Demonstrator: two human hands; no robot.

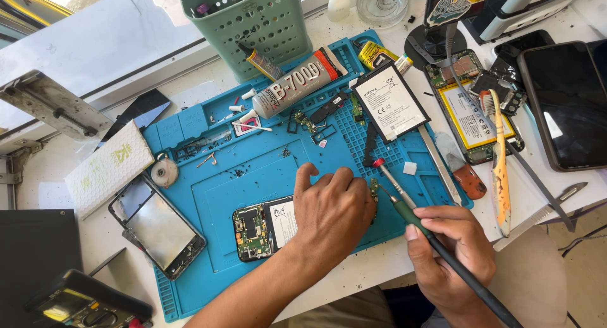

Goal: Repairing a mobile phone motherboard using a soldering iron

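Observation:
An opened phone (256,230) with a bare green circuit board and a white battery lies on the blue work mat (253,176). My left hand (332,211) rests flat over the phone's right half, fingers curled at its upper edge. My right hand (452,249) grips a dark pen-shaped tool with a green collar (411,215). Its metal tip points up-left, next to my left hand's fingers. A red-capped screwdriver (392,179) lies just above the tip.
A loose battery (391,103), a glue tube (294,87), small parts and screws lie on the mat. A green basket (246,21) stands behind. A screen frame (158,230) lies at left. A second opened phone (471,110), a toothbrush (499,170) and a tablet (569,103) sit at right.

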